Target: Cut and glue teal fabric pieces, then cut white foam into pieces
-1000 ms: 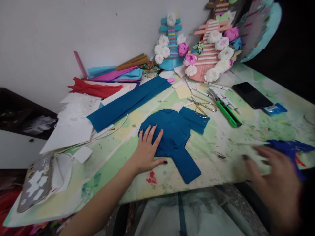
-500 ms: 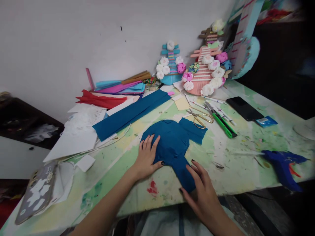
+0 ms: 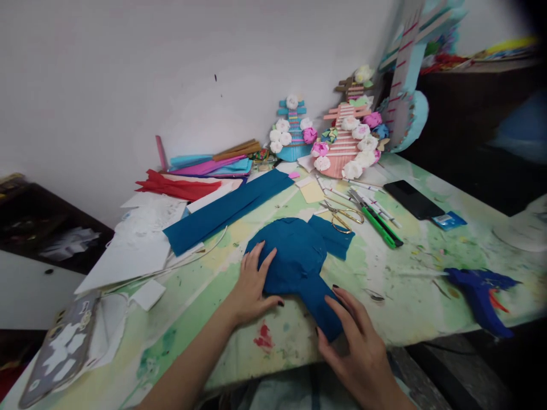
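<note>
A flat, round-bodied shape covered in dark blue crepe paper [image 3: 294,256] lies on the table in front of me, its neck pointing toward my right hand. My left hand [image 3: 252,285] is open, spread fingertips resting on the shape's left side and thumb beside its lower edge. Over the neck's near end, my right hand [image 3: 354,336] has its fingers apart, fingertips at the neck's right side and thumb by its left edge. A smaller blue paper piece [image 3: 335,236] lies against the shape's far right side. Gold-handled scissors [image 3: 342,216] touch that piece.
A long folded blue paper strip [image 3: 231,210] lies behind. To the right are a green utility knife [image 3: 380,225], a black phone [image 3: 412,199] and a blue glue gun [image 3: 481,296]. Flower-decorated guitar shapes [image 3: 342,142] stand at the wall. A cased phone [image 3: 60,353] lies at left.
The view has shifted, so the table sits lower in the picture. My left thumb has moved off the blue shape to just below its edge. My right hand stays at the neck.
</note>
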`<act>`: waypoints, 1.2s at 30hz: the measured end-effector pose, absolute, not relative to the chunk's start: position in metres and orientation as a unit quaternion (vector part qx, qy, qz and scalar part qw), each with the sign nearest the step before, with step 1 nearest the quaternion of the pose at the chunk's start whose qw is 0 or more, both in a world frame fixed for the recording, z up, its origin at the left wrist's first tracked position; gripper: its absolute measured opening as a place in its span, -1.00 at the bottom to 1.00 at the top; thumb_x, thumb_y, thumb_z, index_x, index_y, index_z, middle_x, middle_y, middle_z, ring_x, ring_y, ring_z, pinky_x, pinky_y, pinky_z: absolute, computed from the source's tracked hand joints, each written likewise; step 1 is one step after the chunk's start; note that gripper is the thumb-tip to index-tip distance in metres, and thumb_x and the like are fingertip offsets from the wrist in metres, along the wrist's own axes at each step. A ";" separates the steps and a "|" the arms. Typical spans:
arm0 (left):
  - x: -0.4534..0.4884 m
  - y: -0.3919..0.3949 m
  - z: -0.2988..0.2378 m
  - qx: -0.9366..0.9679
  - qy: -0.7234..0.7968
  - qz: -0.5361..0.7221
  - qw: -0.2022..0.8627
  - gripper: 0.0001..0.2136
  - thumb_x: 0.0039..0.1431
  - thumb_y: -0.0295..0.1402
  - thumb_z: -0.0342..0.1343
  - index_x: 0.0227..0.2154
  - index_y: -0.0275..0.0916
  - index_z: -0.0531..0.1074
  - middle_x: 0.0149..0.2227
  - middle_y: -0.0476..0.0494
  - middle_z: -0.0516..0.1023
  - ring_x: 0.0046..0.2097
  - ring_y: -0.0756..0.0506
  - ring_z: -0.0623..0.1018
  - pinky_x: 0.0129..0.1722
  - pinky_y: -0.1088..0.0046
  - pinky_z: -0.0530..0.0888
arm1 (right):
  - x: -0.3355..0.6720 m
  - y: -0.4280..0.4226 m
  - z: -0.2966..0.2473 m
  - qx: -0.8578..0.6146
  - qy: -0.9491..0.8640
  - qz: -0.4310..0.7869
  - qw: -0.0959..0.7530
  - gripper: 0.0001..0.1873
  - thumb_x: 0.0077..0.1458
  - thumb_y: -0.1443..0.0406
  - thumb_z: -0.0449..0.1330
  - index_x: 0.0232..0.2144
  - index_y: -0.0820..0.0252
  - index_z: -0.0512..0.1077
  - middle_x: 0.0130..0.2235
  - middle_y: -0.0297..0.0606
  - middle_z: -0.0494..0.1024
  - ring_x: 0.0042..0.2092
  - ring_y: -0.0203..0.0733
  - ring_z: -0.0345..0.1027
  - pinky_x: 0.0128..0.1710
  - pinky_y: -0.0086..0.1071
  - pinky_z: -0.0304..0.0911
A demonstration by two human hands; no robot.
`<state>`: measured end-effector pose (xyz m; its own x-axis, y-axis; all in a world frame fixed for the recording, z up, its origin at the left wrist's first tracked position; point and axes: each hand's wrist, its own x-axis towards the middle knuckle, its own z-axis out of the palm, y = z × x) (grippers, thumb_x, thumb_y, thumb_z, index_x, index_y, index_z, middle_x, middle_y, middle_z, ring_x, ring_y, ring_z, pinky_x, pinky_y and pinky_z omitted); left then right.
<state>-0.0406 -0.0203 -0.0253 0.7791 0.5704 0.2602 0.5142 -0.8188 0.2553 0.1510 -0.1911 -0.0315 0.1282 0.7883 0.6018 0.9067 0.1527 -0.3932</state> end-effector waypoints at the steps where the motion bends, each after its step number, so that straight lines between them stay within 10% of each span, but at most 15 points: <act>1: -0.042 -0.022 -0.024 0.944 0.270 0.184 0.054 -0.17 0.08 0.03 0.12 0.31 -0.24 -0.04 0.33 -0.53 -0.06 0.33 -0.51 -0.02 0.18 -0.29 0.05 | 0.153 -0.188 -0.023 -0.642 -0.655 -0.100 0.385 -0.54 0.11 0.39 0.14 0.08 0.25 0.25 0.09 0.02 0.33 0.08 -0.02 0.30 0.01 -0.17 0.35; 6: -0.044 -0.024 -0.024 0.911 0.166 0.369 -0.080 -0.52 0.20 -0.54 0.04 0.20 -0.26 0.20 0.03 -0.33 0.46 0.21 -0.24 0.35 0.15 0.00 0.34 | 0.160 -0.167 0.028 -0.601 -0.660 -0.179 0.413 -0.56 0.07 0.35 0.20 0.02 0.30 0.31 0.00 0.02 0.43 0.01 -0.04 0.37 -0.05 -0.23 0.37; 12: -0.042 -0.010 -0.008 0.848 0.187 0.490 -0.072 -0.63 0.17 -0.63 0.02 0.04 -0.29 0.38 -0.11 -0.25 0.58 0.01 -0.14 0.55 0.01 0.28 0.51 | 0.162 -0.139 0.086 -0.547 -0.691 -0.194 0.432 -0.52 0.08 0.20 0.26 0.02 0.27 0.32 0.02 0.02 0.43 0.03 -0.06 0.37 0.06 -0.22 0.30; 19: -0.043 0.036 0.050 0.609 0.437 0.620 0.232 -0.77 -0.01 -0.31 0.28 -0.27 -0.28 0.56 -0.32 -0.14 0.64 -0.30 -0.10 0.59 -0.24 0.40 0.52 | 0.222 -0.056 0.102 -0.529 -0.611 -0.025 0.588 -0.57 0.11 0.15 0.21 0.02 0.10 0.36 0.16 -0.12 0.35 0.20 -0.01 0.18 0.19 -0.08 0.10; 23: -0.038 0.065 0.047 0.497 0.412 0.597 0.475 -0.56 -0.30 -0.22 0.41 -0.30 -0.33 0.56 -0.33 -0.19 0.64 -0.34 -0.11 0.57 -0.31 0.38 0.50 | 0.247 -0.006 0.059 -0.551 -0.506 0.272 0.606 -0.55 0.12 -0.02 0.10 -0.05 0.08 0.42 -0.05 -0.16 0.53 -0.09 -0.06 0.44 -0.16 -0.19 0.37; 31: -0.025 0.075 -0.021 0.463 0.469 0.543 0.521 -0.61 -0.11 -0.08 0.29 -0.36 -0.34 0.56 -0.36 -0.24 0.62 -0.34 -0.15 0.58 -0.27 0.27 0.50 | 0.215 0.023 -0.010 -0.557 -0.484 0.367 0.566 -0.56 0.02 -0.02 0.18 -0.22 0.17 0.53 -0.34 -0.26 0.59 -0.30 -0.08 0.43 -0.30 -0.27 0.35; 36: -0.028 0.061 -0.032 0.543 0.522 0.523 0.399 -0.27 -0.23 -0.12 0.39 0.07 -0.21 0.34 0.01 -0.29 0.49 0.06 -0.26 0.47 0.07 0.11 0.37 | 0.207 0.016 -0.026 -0.577 -0.471 0.385 0.544 -0.57 0.09 0.02 0.18 -0.15 0.21 0.50 -0.22 -0.22 0.59 -0.25 -0.09 0.43 -0.21 -0.28 0.33</act>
<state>-0.0283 0.0610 -0.0317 -0.0922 0.9843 0.1504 0.1496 -0.1356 0.9794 0.2072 0.0160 -0.0262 0.2593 0.9634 0.0687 0.1249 0.0371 -0.9915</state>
